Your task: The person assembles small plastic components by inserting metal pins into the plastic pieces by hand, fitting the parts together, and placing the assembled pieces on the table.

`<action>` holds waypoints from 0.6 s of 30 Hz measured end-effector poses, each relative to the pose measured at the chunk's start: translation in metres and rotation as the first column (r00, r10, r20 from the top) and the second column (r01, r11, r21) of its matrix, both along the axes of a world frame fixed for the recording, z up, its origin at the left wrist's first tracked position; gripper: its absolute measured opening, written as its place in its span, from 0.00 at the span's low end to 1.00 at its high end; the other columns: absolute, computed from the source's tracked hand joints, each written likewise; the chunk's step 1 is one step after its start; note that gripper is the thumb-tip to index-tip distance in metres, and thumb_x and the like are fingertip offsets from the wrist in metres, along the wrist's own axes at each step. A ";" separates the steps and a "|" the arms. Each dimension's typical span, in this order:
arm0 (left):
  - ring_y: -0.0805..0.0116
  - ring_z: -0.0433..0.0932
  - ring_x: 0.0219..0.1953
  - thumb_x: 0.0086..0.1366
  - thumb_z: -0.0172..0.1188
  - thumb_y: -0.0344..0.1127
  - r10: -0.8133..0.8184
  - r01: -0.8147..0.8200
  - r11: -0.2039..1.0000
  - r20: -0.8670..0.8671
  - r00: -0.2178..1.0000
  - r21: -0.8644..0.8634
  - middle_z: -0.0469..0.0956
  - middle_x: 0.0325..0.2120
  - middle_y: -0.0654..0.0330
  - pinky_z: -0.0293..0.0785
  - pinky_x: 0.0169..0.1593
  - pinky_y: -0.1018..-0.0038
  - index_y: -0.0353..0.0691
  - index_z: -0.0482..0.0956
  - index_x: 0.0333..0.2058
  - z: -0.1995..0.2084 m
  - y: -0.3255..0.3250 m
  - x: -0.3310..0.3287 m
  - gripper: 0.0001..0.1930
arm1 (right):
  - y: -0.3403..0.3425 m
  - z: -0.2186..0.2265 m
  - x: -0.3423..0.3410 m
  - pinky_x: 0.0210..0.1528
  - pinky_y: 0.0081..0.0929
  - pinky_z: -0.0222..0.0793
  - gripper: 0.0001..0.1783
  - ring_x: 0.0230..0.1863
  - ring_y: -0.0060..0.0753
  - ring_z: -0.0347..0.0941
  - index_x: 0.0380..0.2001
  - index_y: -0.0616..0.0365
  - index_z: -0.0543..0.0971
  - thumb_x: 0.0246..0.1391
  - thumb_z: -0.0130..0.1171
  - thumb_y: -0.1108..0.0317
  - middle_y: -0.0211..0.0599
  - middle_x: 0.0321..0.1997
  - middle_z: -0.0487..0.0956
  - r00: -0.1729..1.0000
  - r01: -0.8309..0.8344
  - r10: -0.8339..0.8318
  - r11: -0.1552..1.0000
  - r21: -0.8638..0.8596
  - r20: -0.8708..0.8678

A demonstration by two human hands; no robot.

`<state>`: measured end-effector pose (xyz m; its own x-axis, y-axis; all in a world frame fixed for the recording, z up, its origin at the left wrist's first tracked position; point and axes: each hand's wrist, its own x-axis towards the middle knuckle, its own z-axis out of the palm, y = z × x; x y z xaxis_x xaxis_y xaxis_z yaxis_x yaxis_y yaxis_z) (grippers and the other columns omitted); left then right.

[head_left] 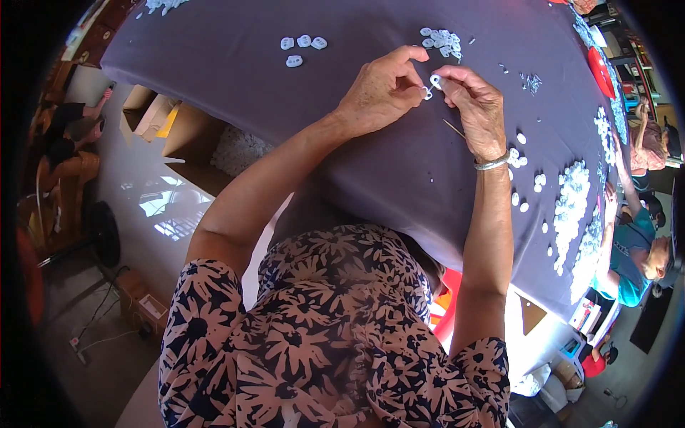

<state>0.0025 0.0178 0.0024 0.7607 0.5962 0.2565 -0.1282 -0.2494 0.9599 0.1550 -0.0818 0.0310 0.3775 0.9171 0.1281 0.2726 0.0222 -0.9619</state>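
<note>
Both hands are raised close together above the dark cloth. My right hand, with a silver bangle at the wrist, pinches a small white plastic piece with a round hole between thumb and forefinger. Facing it, my left hand has its thumb and fingers closed on a second small white piece, partly hidden by the fingertips. The two pieces almost meet; whether they touch is too small to tell. A thin wooden stick lies on the cloth beside my right hand.
A pile of white pieces lies beyond my hands, with several paired-looking ones to its left. Small metal bits and a long heap of white parts are at right. A co-worker in teal sits at the right edge.
</note>
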 end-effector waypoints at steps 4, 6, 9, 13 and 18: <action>0.78 0.74 0.26 0.54 0.57 0.25 0.031 -0.030 0.999 0.040 0.999 -0.026 0.77 0.23 0.63 0.71 0.34 0.79 0.32 0.68 0.49 0.002 -0.002 0.000 0.22 | 0.000 0.000 -0.001 0.32 0.13 0.62 0.08 0.27 0.13 0.63 0.37 0.60 0.81 0.54 0.56 0.75 0.22 0.29 0.76 1.000 -0.001 0.000 1.000 0.017 0.031; 0.78 0.74 0.26 0.54 0.57 0.25 0.024 -0.023 0.999 0.035 0.999 -0.024 0.77 0.23 0.64 0.72 0.34 0.79 0.32 0.68 0.49 0.001 -0.002 0.001 0.22 | 0.000 -0.001 0.000 0.32 0.13 0.62 0.08 0.27 0.13 0.63 0.37 0.59 0.81 0.54 0.56 0.75 0.22 0.29 0.76 0.999 0.002 -0.003 1.000 0.018 0.036; 0.78 0.74 0.26 0.54 0.57 0.25 0.019 -0.018 1.000 0.033 0.999 -0.024 0.77 0.23 0.64 0.72 0.35 0.79 0.32 0.68 0.49 0.001 -0.001 0.000 0.22 | 0.001 -0.001 -0.002 0.32 0.13 0.63 0.09 0.27 0.13 0.64 0.37 0.59 0.81 0.53 0.57 0.75 0.22 0.29 0.76 0.999 -0.010 0.009 1.000 0.025 0.050; 0.78 0.75 0.26 0.54 0.57 0.25 0.026 -0.025 0.999 0.039 0.999 -0.027 0.78 0.23 0.63 0.72 0.35 0.79 0.32 0.68 0.49 0.000 -0.001 0.001 0.22 | 0.001 -0.002 -0.002 0.31 0.13 0.63 0.08 0.27 0.13 0.64 0.37 0.59 0.81 0.53 0.57 0.75 0.22 0.30 0.76 0.998 -0.002 0.001 1.000 0.003 0.068; 0.78 0.74 0.28 0.59 0.58 0.25 0.002 -0.002 0.999 0.016 1.000 -0.038 0.76 0.25 0.63 0.73 0.33 0.80 0.34 0.64 0.53 0.000 0.000 0.000 0.23 | 0.001 -0.004 -0.006 0.31 0.12 0.63 0.07 0.27 0.12 0.64 0.37 0.59 0.81 0.54 0.57 0.75 0.22 0.30 0.76 0.997 -0.056 0.054 0.998 0.022 0.062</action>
